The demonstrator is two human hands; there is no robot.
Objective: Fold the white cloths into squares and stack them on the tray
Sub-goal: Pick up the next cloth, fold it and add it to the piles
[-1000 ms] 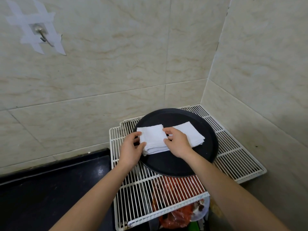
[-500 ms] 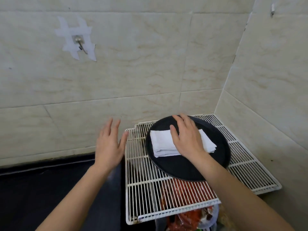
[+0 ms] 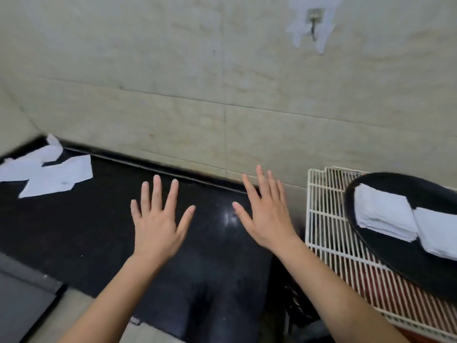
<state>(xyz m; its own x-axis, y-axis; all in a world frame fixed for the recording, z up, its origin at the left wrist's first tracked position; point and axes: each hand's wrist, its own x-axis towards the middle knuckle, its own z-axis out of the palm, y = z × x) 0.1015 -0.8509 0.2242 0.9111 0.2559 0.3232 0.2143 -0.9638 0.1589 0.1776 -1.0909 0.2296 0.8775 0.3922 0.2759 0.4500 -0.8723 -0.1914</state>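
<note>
My left hand (image 3: 158,219) and my right hand (image 3: 265,214) hover over the black counter (image 3: 99,231), palms down, fingers spread, holding nothing. At the right edge a round black tray (image 3: 405,263) rests on a white wire rack (image 3: 329,229). Two stacks of folded white cloths lie side by side on the tray, one stack (image 3: 383,214) to the left and the other stack (image 3: 437,233) cut off by the frame edge. Loose unfolded white cloths (image 3: 47,172) lie flat on the counter at the far left, well away from both hands.
A tiled wall (image 3: 222,82) rises right behind the counter, with a metal hook (image 3: 314,23) taped high on it. Something red shows under the wire rack (image 3: 385,290). A grey surface (image 3: 22,300) sits at the lower left below the counter edge.
My view has swung left from the tray to the counter. My right hand has left the folded stack, and both hands now float open over the counter. The loose cloths have come into view.
</note>
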